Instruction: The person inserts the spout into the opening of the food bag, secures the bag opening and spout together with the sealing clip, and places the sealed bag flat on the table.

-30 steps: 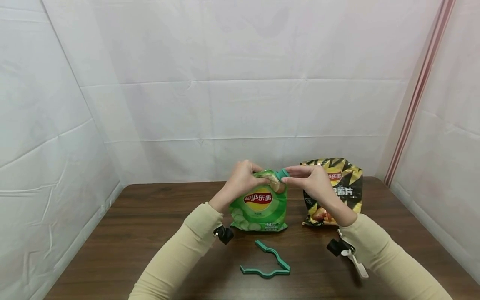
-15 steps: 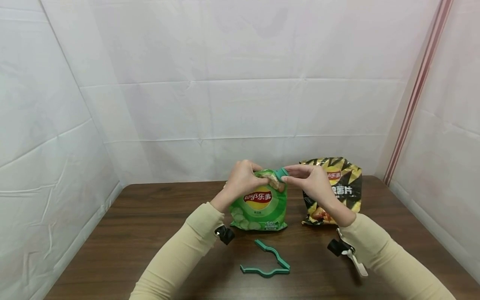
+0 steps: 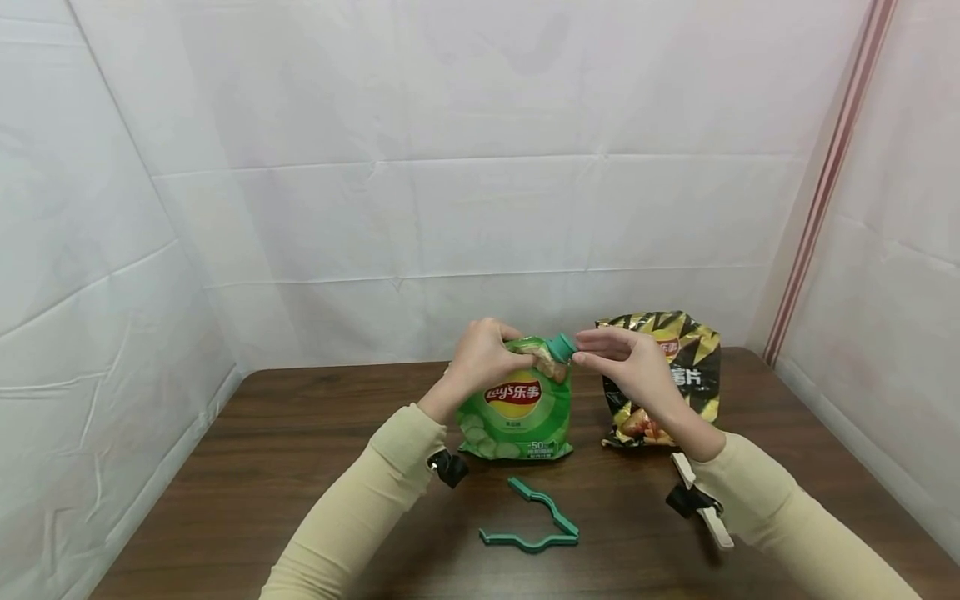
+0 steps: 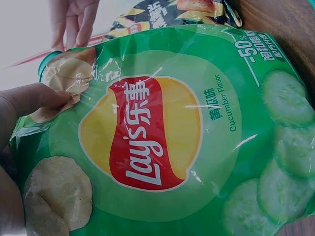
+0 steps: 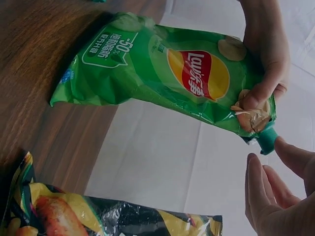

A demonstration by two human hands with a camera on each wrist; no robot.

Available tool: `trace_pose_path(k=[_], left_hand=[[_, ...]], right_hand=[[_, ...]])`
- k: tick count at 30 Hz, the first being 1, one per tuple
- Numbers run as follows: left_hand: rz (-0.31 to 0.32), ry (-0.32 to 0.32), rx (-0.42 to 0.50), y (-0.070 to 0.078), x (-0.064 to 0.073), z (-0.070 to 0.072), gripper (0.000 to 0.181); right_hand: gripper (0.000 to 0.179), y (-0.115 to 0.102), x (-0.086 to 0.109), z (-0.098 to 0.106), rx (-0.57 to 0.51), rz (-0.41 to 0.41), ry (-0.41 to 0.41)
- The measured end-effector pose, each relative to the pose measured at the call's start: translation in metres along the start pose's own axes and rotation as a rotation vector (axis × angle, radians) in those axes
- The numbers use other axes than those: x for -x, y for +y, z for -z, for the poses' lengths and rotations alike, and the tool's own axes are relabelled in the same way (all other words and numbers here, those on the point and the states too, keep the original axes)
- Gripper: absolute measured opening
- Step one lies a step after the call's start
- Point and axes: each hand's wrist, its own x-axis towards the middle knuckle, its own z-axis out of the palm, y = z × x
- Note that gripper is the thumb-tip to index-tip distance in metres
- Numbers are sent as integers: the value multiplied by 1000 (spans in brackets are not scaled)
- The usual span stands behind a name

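Observation:
A green Lay's cucumber chip bag (image 3: 514,417) stands upright on the table. My left hand (image 3: 483,354) pinches its top, with the thumb (image 4: 39,98) pressed on the front of the bag. A teal cap-like piece (image 3: 561,347) sticks out at the bag's top right corner. Beside it is my right hand (image 3: 630,362), its fingers extended. In the right wrist view, the thumb tip of this hand is at the teal piece (image 5: 267,138), while the other fingers (image 5: 258,189) stand away from it. A hinged teal bag clip (image 3: 536,525) lies spread in a V in front of the bag.
A black and gold chip bag (image 3: 686,392) stands to the right, partly behind my right forearm. The brown wooden table (image 3: 315,442) has white cloth walls (image 3: 480,217) at its back and sides. A strapped camera (image 3: 448,468) sits under my left wrist.
My right hand has shifted slightly to the right, and its fingers have loosened from the teal piece. My left hand keeps its pinch on the bag. The clip on the table lies still.

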Motion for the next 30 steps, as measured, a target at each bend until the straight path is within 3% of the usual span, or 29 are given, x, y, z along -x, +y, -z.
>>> trace_pose_path(k=[15, 30], left_hand=[[-2, -18, 16, 2, 2, 0, 15], [-1, -17, 22, 2, 1, 0, 11]], right_hand=[[44, 15, 29, 7, 26, -63, -22], [39, 29, 63, -1, -1, -77, -123]])
